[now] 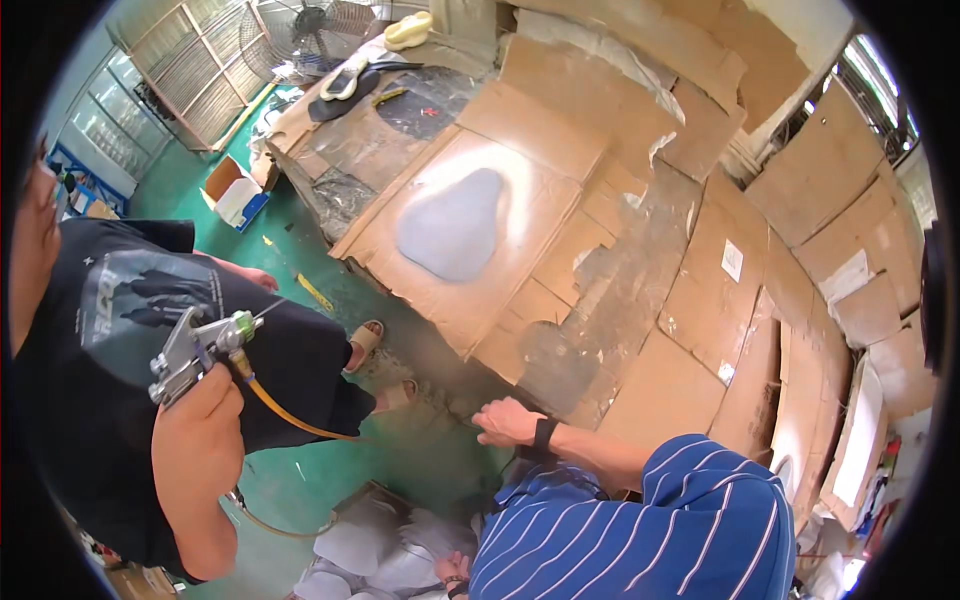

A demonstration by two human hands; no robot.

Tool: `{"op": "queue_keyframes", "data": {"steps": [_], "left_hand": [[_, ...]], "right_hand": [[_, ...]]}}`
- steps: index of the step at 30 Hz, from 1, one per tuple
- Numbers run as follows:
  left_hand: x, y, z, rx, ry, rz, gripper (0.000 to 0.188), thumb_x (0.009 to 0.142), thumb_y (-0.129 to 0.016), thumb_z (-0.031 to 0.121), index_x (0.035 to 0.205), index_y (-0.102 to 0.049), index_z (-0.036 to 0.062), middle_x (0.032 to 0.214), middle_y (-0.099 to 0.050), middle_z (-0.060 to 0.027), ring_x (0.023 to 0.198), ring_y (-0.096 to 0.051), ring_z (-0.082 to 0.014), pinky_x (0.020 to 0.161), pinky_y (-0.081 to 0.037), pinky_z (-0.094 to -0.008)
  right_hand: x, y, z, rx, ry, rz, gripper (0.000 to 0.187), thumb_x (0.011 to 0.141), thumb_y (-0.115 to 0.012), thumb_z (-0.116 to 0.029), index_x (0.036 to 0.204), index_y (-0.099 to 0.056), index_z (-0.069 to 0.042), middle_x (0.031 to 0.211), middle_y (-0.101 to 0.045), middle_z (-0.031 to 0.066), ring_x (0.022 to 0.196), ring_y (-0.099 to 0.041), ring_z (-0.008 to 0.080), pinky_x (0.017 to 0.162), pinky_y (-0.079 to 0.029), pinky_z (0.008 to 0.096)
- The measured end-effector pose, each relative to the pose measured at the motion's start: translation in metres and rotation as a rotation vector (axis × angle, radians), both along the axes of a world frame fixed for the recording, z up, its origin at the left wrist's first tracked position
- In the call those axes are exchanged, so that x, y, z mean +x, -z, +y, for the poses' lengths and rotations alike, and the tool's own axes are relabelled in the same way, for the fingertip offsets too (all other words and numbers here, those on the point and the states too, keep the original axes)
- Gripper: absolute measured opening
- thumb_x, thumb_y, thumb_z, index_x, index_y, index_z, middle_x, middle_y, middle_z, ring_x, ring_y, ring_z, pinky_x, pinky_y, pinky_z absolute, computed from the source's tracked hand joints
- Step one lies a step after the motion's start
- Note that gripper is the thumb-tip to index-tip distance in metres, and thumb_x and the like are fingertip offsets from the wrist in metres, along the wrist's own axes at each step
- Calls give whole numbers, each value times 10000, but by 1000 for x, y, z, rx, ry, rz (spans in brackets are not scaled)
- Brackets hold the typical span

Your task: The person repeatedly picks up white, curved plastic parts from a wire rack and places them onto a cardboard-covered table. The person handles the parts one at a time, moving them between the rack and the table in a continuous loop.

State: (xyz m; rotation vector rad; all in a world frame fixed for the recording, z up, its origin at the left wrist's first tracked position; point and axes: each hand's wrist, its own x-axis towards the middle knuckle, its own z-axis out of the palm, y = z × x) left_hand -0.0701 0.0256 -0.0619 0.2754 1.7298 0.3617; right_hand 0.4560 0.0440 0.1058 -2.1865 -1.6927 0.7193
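My right hand [508,422], with a black band at the wrist, reaches out past the near edge of the cardboard-covered table [640,380]. Its fingers are loosely bent and slightly apart, and nothing shows in them. Low in the view, my left hand [455,568] hangs beside a pile of grey-white pads [365,540]. It looks loosely open, though my striped shirt hides part of it. On the table lies a flat grey pear-shaped pad [452,225], with a white sprayed area curving around its far and right sides.
At the left a person in black [110,330] grips a spray gun [200,350] with a yellow hose [290,410]. A fan [310,25], pale seat-shaped pieces [345,78] and an open carton [235,190] lie farther off. Cardboard panels [820,180] stand along the right.
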Motion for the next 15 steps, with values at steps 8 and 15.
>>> {"op": "queue_keyframes", "data": {"steps": [8,15], "left_hand": [[49,-57,9,25,96,21,574,954,-568,91,1494,-391,167,1255,-576,-189,1095,-624,-363,840,-541,-553],[45,-90,-27,0,222,104,592,877,-704,82,1425,-482,70,990,-674,-120,817,-688,-252,641,-580,-349]], "right_hand": [[130,12,95,225,443,-268,354,829,-737,-373,913,-670,-36,870,-652,171,828,-640,351,722,-511,468],[256,41,181,146,613,-539,470,708,-849,-465,1043,-702,-170,1051,-642,77,1063,-579,271,871,-446,465]]}}
